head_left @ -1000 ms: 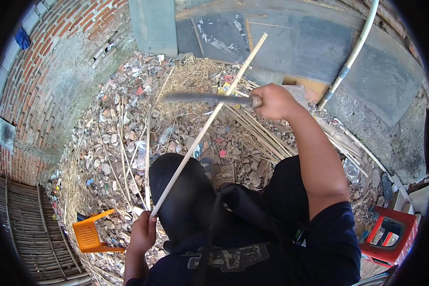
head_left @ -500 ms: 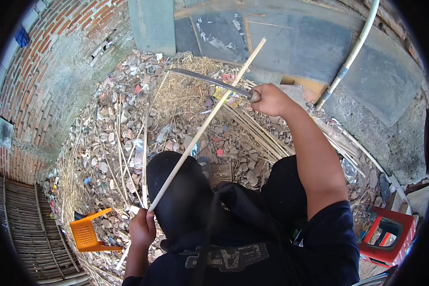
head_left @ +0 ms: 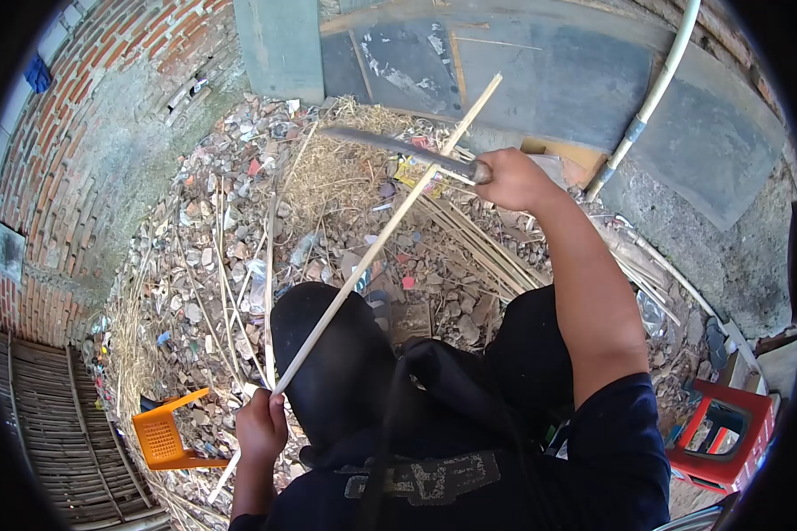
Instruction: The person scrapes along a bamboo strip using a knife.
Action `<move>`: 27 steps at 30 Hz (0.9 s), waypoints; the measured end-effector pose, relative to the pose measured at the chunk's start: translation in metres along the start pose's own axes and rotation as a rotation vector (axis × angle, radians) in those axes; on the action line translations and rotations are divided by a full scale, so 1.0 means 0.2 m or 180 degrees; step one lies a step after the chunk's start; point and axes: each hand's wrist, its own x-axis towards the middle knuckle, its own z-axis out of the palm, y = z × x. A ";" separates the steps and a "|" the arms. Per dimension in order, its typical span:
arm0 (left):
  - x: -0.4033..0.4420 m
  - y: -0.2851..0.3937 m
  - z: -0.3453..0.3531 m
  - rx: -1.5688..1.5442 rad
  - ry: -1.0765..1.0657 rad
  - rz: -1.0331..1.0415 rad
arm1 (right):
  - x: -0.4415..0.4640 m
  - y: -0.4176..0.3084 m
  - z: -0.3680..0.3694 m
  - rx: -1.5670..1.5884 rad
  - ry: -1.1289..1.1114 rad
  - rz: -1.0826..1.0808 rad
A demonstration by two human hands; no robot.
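My left hand (head_left: 262,423) is closed round the lower end of a long pale bamboo strip (head_left: 363,264), just left of my knee. The strip slants up to the right across my leg, its far end near the grey panels. My right hand (head_left: 515,180) grips the wooden handle of a machete (head_left: 398,145). The blade points left and crosses the strip near its upper part; a small pale sliver shows beside the blade close to the handle. Whether the edge is sunk into the strip I cannot tell.
Rubble and litter (head_left: 195,292) cover the ground, with straw (head_left: 328,164) beyond. Cut bamboo strips (head_left: 478,243) lie ahead of my knees. An orange plastic stool (head_left: 161,438) lies tipped at left; a red stool (head_left: 731,442) is at right. A brick wall (head_left: 71,150) and a pipe (head_left: 651,102) border the area.
The machete has shifted slightly right along with my right hand, its blade now a little blurred. The strip's far end has moved slightly right; my left hand keeps nearly the same place.
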 end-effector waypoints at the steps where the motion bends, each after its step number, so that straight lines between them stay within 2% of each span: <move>1: 0.00 -0.01 0.01 0.0024 0.0015 -0.0004 | -0.02 -0.04 0.00 0.0000 0.0041 -0.0169; 2: -0.01 -0.03 0.03 0.0047 0.0043 -0.0010 | -0.04 -0.07 0.00 -0.0214 0.0003 -0.0482; 5: 0.02 -0.08 0.08 0.0051 0.0158 -0.0025 | 0.00 -0.07 0.00 -0.0457 -0.0246 -0.0401; 6: 0.00 -0.09 0.09 0.0033 0.0176 -0.0040 | 0.01 -0.04 -0.02 0.0244 -0.0335 0.0201; 9: 0.00 -0.07 0.03 0.0171 0.0110 -0.0003 | 0.08 0.17 0.02 0.0731 0.0412 0.0963; 11: 0.01 -0.04 -0.03 0.0057 -0.0024 -0.0032 | 0.08 0.24 0.02 0.0408 0.0384 0.0753; 14: 0.04 0.01 -0.08 -0.0130 -0.0365 -0.0185 | -0.04 0.10 -0.09 0.0166 0.0202 0.0393; 17: 0.09 0.10 -0.13 -0.1012 -0.0551 -0.0214 | -0.07 0.00 -0.08 -0.0015 0.0153 -0.0112; 22: 0.14 0.10 -0.15 -0.1505 -0.1251 -0.0935 | -0.05 -0.07 -0.04 -0.0220 0.0153 -0.0454; 27: 0.06 0.03 -0.10 -0.1359 -0.0660 -0.0455 | -0.06 -0.04 -0.03 -0.0290 0.0154 -0.0432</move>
